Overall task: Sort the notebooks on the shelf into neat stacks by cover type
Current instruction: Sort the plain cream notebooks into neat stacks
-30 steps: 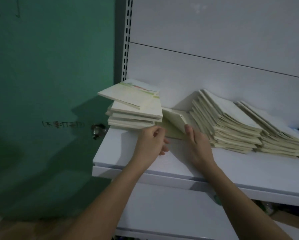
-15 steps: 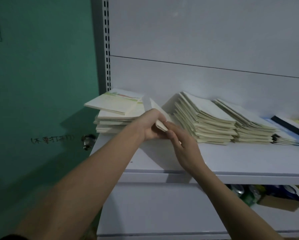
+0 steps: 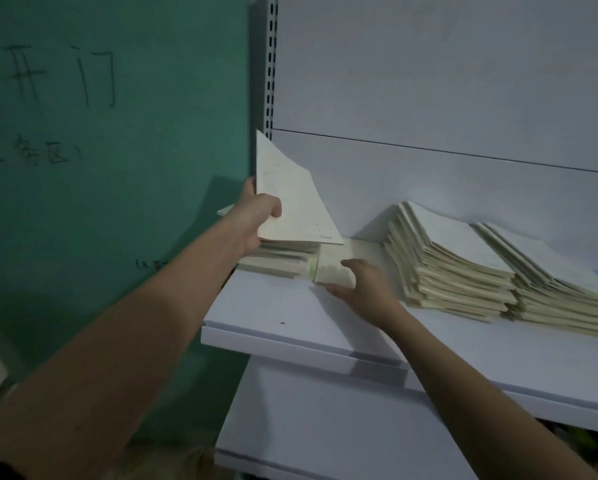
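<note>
Head view only. Left hand [image 3: 256,216] gripping a cream notebook [image 3: 290,199] by its lower left edge, fingers curled round that edge with the thumb on the cover; held tilted up, one corner high against the shelf upright [image 3: 271,64], lower edge just above the left stack [image 3: 276,259]. Probably raised that way to read the cover type, or to be laid on that stack next. Left stack low and uneven, at the shelf's left end, one notebook jutting out behind the wrist.

Right hand [image 3: 363,284] flat and spread, fingers straight, touching a cream notebook with a green spine [image 3: 328,268] lying on the shelf [image 3: 283,317] between the left stack and the slanting middle pile [image 3: 449,268]. Likely steadying it or about to slide it out; cannot tell whether lifted yet.

Middle pile fanned and leaning leftward, so far from neat; a second slanted pile [image 3: 564,292] overlapping its right side. Something blue just showing behind that one.

No true containers; shelf alone carrying all stacks. Dim clutter under the shelf at lower right, too dark to name. Green wall [image 3: 117,168] with handwriting to the left.
</note>
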